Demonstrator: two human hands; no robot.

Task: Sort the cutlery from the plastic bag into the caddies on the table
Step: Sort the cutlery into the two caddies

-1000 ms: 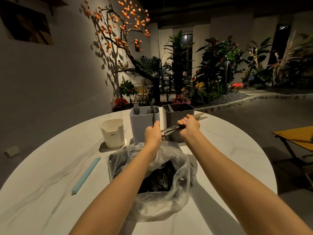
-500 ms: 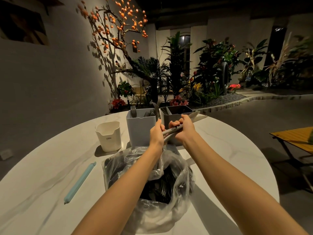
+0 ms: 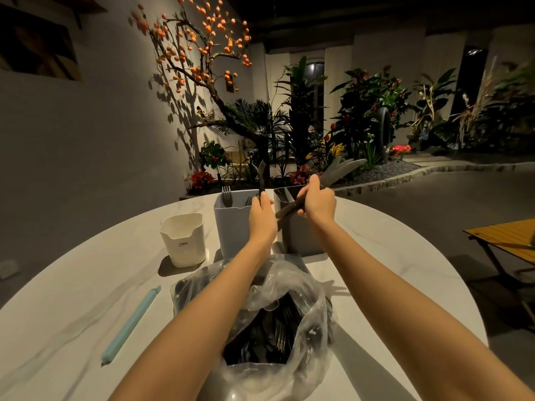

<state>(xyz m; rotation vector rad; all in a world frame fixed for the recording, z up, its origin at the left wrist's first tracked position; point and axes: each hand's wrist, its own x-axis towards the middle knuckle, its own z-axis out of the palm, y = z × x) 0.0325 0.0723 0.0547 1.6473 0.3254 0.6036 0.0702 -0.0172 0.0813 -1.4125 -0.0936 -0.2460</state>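
Note:
A clear plastic bag full of dark cutlery lies open on the table in front of me. Three caddies stand behind it: a white one, a light grey one with forks in it, and a dark grey one with knives in it. My left hand holds a fork upright over the light grey caddy. My right hand grips a bundle of knives, blades pointing up and right, above the dark grey caddy.
A light blue bag clip lies on the round white table to the left of the bag. A wooden folding table stands to the right beyond the table edge. Plants line the wall behind.
Both hands have risen and moved forward from above the bag to over the caddies. My left hand has pulled a fork apart from the bundle that my right hand keeps.

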